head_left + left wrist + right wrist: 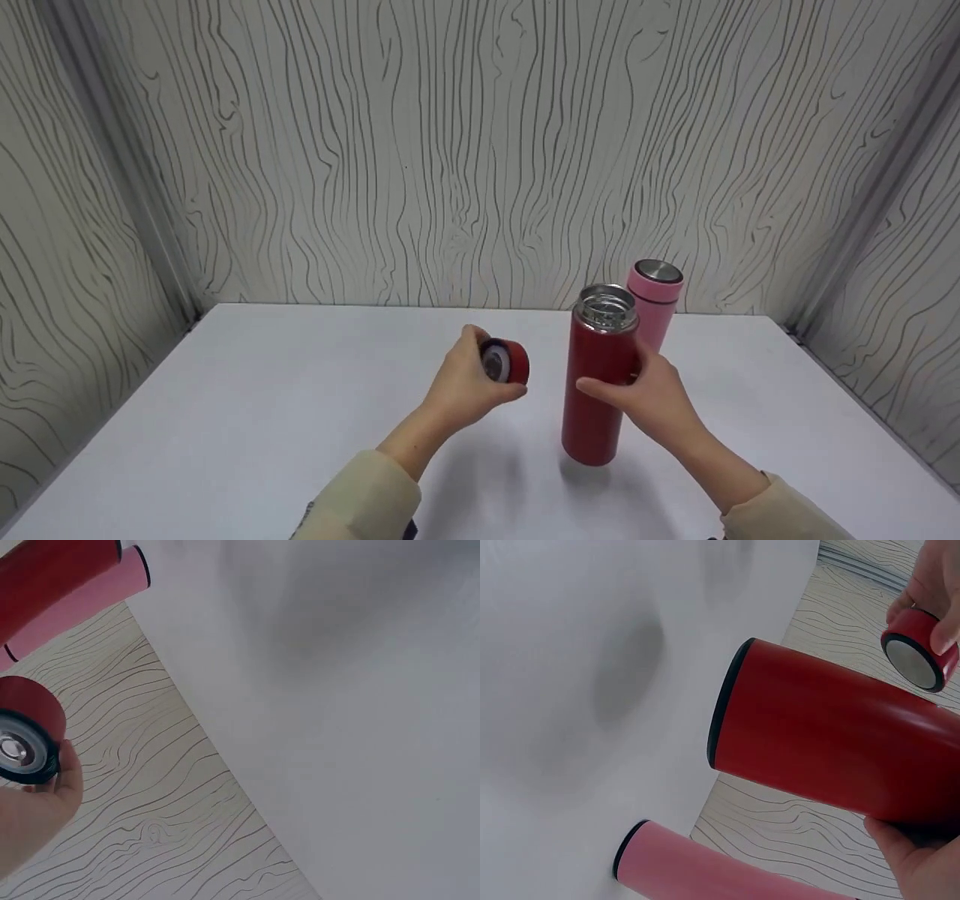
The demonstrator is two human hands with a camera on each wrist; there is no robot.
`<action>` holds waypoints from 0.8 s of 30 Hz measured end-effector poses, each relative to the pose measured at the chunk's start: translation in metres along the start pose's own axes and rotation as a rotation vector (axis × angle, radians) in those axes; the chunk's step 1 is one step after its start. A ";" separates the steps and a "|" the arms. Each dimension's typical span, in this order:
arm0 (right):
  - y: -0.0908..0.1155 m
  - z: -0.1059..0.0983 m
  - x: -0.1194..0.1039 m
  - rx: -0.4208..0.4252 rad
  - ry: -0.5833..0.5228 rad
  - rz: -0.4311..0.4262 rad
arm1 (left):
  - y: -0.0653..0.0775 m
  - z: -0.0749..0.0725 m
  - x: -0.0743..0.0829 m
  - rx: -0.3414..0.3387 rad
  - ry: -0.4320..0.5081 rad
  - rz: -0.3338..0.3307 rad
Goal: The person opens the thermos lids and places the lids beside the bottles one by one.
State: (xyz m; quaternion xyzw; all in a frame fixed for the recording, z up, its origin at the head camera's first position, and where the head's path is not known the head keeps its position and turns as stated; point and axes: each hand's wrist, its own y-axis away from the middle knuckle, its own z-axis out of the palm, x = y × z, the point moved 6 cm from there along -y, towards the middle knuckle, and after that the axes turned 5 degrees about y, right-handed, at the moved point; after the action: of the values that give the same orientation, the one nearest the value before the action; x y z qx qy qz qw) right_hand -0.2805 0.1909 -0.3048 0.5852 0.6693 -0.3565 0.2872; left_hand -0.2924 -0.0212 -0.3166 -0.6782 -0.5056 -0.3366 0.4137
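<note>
While the right hand (656, 397) wraps its fingers and thumb around a red flask (596, 379), the left hand (465, 379) holds a red lid (519, 362) by its sides, thumb and fingers curved about it with a gap just wide enough for its rim. The flask is roughly upright, its bare steel mouth (606, 306) facing up and its base apart from the white tabletop (300, 397) (the right-wrist view shows a shadow well away from it). The lid is to the left of the flask, tilted so that its lined inside shows.

Both pieces look stiff; the flask is probably the heavier, and its smooth, glossy wall could slip, so a full wrap around the body seems the sound hold. The lid looks light and best pinched around its side.

Close behind the flask, slightly to the right, stands a capped pink flask (654, 319) — the tightest spot for moving. Tabletop stretches broadly to the left, with room in front too — bounded behind by a wood-grain panel (450, 150).
</note>
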 end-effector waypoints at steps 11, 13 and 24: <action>-0.003 -0.005 0.002 0.017 0.015 0.017 | 0.008 0.027 -0.025 -0.024 -0.225 0.016; -0.003 -0.005 0.002 0.015 0.014 0.022 | 0.009 0.031 -0.031 -0.029 -0.236 0.005; -0.003 -0.006 0.004 0.019 0.019 0.030 | 0.011 0.052 -0.059 -0.085 -0.341 -0.028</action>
State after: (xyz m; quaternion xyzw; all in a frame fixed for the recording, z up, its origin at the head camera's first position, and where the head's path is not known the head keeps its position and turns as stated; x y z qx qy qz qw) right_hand -0.2839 0.1976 -0.3039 0.6014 0.6596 -0.3528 0.2806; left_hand -0.2952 -0.0002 -0.3927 -0.7350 -0.5633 -0.2436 0.2882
